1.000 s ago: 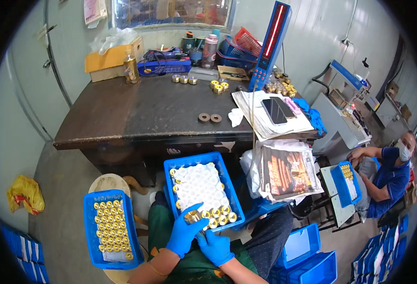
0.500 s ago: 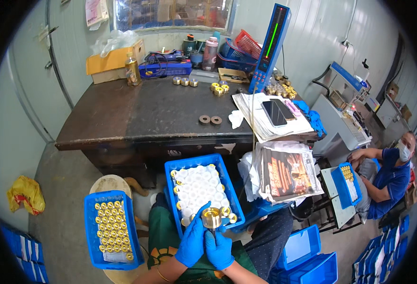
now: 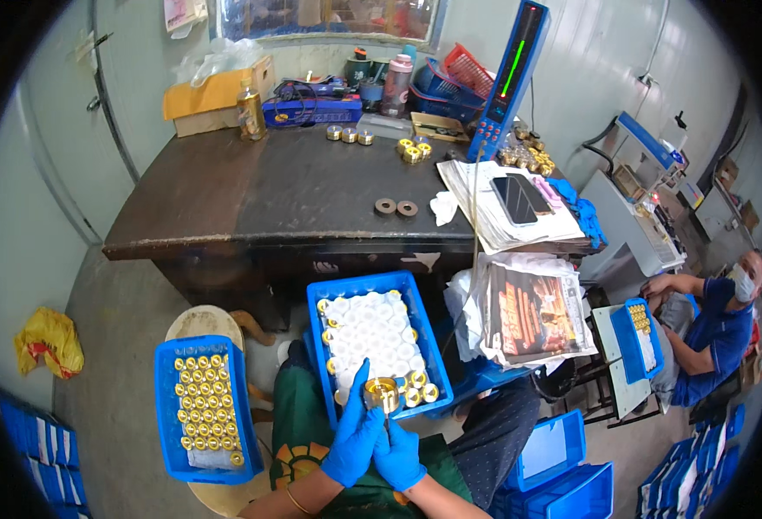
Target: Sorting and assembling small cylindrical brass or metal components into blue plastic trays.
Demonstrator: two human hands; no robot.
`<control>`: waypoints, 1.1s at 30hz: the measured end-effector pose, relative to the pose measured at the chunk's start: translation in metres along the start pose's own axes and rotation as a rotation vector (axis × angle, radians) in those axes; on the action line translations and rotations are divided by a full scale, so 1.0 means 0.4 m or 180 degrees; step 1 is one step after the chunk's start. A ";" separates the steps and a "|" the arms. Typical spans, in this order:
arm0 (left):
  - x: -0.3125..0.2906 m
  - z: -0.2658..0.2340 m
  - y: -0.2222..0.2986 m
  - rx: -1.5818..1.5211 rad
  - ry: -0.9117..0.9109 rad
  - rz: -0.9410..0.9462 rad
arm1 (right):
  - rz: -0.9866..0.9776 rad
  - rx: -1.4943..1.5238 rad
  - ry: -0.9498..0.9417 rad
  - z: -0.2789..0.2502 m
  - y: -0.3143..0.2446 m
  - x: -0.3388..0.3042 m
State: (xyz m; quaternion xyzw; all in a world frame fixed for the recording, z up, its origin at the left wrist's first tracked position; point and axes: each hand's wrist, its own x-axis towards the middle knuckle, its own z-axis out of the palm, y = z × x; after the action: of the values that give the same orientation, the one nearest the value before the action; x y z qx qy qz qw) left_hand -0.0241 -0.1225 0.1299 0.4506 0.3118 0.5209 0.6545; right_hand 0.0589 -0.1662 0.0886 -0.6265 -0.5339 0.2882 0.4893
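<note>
Above my lap, both hands are in blue gloves. My left hand (image 3: 352, 447) is closed around the left side of a gold-coloured metal ring (image 3: 382, 394), its index finger pointing up along the wall. Just below the ring, my right hand (image 3: 400, 457) grips a thin dark stem that goes up under it; most of the stem is hidden by the fingers. Right behind the hands sits a blue bin (image 3: 435, 345) with many white-capped pieces and some bare gold rings. To the left, another blue bin (image 3: 166, 424) on a round stool holds rows of gold rings.
A dark desk (image 3: 303, 195) carries two brown rings (image 3: 396, 208), papers, phones (image 3: 519, 197) and a blue column gauge (image 3: 511, 78) with a lit green bar. Wrapped newspaper (image 3: 532, 316) stands right of the bin. A seated masked person (image 3: 718, 333) is at far right.
The whole view has shifted slightly, moving the desk right and down. My hands stay together on the ring and stem. The right fingertips that showed beside the ring are now lower.
</note>
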 end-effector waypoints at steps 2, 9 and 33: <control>-0.014 -0.042 -0.010 0.0294 0.0145 -0.0234 | -0.0147 -0.0457 -0.0211 0.025 0.006 -0.007; -0.023 -0.359 0.092 0.1165 0.1076 -0.0047 | -0.0333 -0.0856 -0.0989 0.022 0.045 -0.004; -0.058 -0.490 0.001 0.4473 0.0259 0.0283 | 0.0478 -0.0400 -0.0702 -0.012 0.057 0.004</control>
State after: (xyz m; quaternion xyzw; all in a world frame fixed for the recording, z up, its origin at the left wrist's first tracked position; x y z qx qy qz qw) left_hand -0.2023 -0.0928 0.0505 0.7591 0.5799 0.2388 0.1745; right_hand 0.0723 -0.1650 0.0696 -0.6586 -0.5530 0.3571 0.3646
